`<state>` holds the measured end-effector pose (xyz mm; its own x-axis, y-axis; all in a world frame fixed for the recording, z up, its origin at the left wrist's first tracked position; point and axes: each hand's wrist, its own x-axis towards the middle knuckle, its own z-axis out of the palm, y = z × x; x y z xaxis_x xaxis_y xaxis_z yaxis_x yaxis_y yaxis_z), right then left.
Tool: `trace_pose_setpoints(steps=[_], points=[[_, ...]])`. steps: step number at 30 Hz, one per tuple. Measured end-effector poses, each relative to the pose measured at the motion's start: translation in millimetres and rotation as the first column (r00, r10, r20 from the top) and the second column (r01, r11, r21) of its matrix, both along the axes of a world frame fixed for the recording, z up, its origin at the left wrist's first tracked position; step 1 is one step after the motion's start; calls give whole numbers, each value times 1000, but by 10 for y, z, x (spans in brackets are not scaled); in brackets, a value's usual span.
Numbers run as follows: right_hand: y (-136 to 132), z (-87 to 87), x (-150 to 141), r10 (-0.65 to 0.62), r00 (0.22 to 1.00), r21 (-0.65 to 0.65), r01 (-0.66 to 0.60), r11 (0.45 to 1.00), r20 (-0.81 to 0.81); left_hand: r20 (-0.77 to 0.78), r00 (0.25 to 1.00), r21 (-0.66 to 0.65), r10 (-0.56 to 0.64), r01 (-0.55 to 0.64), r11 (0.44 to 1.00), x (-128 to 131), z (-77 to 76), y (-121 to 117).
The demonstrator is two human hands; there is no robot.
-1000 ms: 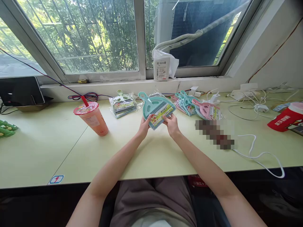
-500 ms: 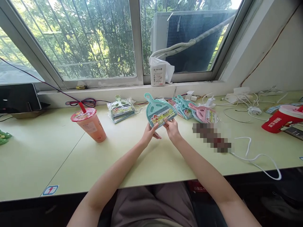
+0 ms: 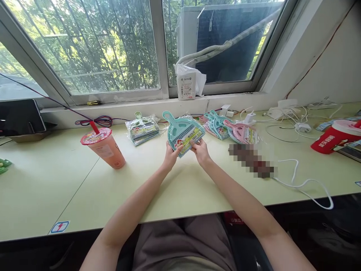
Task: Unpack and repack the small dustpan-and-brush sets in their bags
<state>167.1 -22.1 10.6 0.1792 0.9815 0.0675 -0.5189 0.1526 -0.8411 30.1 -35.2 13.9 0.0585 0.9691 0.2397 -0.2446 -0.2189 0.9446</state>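
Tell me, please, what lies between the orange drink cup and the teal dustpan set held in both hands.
In the head view, a plastic-wrapped stack of dustpan sets lies between the orange drink cup and the teal dustpan set.

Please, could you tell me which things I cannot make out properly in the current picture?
All in the head view:
Back of the teal dustpan: turned away.
Some fingers of the left hand and right hand: hidden behind the dustpan.
Whatever lies under the pixelated patch: masked.
Full shape of the green item: cut off by the left edge.
Far end of the red cup: cut off by the right edge.
Fine print on the white box: too small.
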Motion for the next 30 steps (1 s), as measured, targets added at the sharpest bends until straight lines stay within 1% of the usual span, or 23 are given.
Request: trace_pose_setpoints(steps=[5,8,11,17,22,26,30], points=[[33,-11,56,1,1000,-1,-1,1000,-19,22,997,-67,-74,76,995,119,-56,-86],[40,2,70,27,999,28,-26,999,-29,37,995,-63,-90,92,994,124,-32,-108],[38,5,63,43,999,25,-43,999,-19,26,995,-53,-100,102,993,80,-1,-95],[28,-26,25,30,999,-17,-31,999,-26,23,995,-51,-97,98,994,29,-31,-47],[18,-79,-23,18,999,-24,-19,1000,-30,30,996,-57,-83,85,995,13,-47,-28],[16,-102,-47,9,996,-60,-14,998,-83,22,997,-57,-76,77,995,5,-39,-34],[12,-77,-54,25,993,-105,-37,994,-119,5,998,-55,-62,62,997,-3,-30,-43]])
